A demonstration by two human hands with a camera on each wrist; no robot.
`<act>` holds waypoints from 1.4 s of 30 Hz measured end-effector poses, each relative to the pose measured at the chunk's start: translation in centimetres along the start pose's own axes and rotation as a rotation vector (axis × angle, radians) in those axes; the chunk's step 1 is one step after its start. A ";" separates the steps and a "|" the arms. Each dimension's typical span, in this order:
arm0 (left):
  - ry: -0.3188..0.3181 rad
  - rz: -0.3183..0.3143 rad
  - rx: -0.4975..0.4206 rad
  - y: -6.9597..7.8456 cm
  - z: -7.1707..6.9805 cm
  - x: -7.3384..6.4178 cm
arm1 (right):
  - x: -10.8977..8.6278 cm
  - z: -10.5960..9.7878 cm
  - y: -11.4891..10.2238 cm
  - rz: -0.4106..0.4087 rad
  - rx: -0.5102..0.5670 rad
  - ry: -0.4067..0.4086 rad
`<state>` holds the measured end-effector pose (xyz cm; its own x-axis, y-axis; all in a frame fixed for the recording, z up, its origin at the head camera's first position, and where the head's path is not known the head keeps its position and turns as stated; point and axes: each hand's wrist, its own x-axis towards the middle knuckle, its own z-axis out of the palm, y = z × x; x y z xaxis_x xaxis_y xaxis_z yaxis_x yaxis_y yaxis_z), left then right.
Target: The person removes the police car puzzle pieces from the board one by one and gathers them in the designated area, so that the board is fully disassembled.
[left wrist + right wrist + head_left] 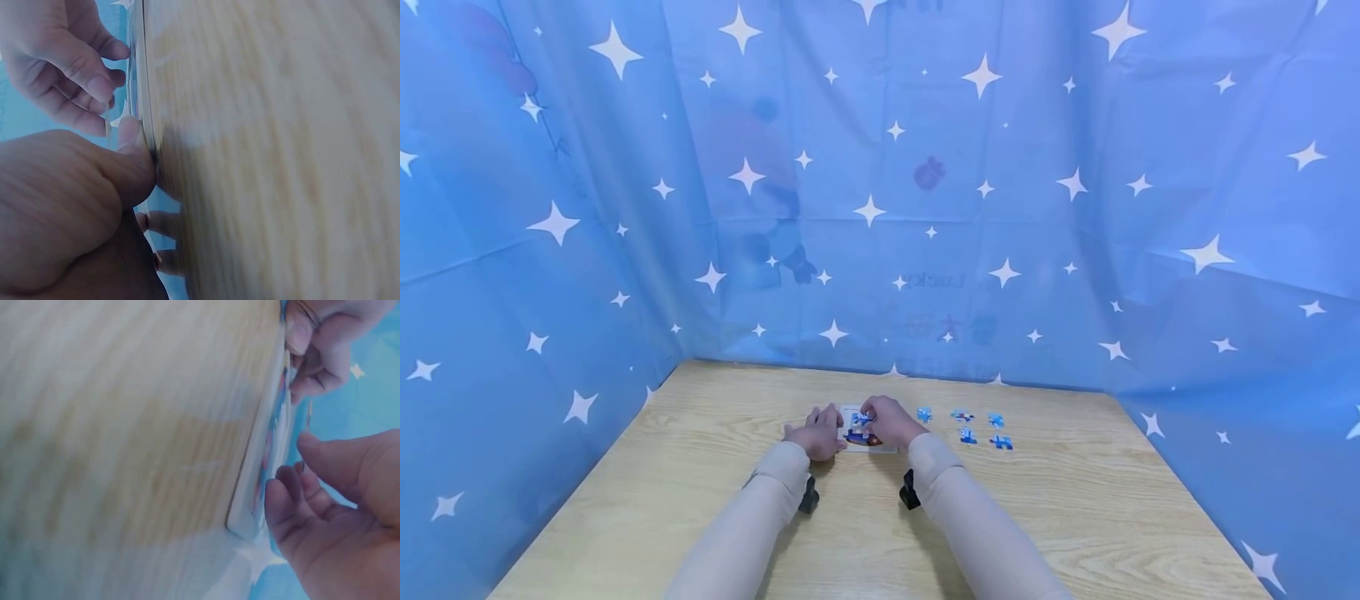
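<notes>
A small white puzzle tray [887,451] lies flat, with a picture in dark blue and brown at its near part. Over it, my right hand [891,422] pinches a thin puzzle piece [309,415] between thumb and fingers, held edge-on above the tray in the right wrist view. My left hand [817,432] rests at the tray's left side, fingers spread. Its thumb [132,144] touches the tray's edge. Further blue puzzle pieces lie right of the tray, among them one piece [924,414] nearest the right hand. The right hand covers part of the tray.
Several loose pieces form two rows at the right, including one piece [967,436] and another piece [1001,442]. The wooden table [1075,500] ends at a blue star-patterned curtain [880,250] at the back and sides. Black wrist devices [910,490] sit under both forearms.
</notes>
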<state>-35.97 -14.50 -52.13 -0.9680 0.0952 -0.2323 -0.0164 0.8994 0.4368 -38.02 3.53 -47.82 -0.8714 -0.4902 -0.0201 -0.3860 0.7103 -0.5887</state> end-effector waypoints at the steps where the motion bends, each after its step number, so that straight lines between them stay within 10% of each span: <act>1: 0.002 0.000 0.002 -0.1 0.1 0.1 | 0.0 -0.1 0.1 -0.001 -0.009 0.005; 42: 0.001 0.043 -0.045 0.2 -0.5 -1.4 | -3.3 -3.0 4.0 0.013 0.068 0.028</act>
<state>-34.71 -14.62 -51.29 -0.9684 0.1328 -0.2112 0.0141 0.8743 0.4852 -37.59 9.48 -47.64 -0.8844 -0.4667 -0.0061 -0.3543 0.6798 -0.6422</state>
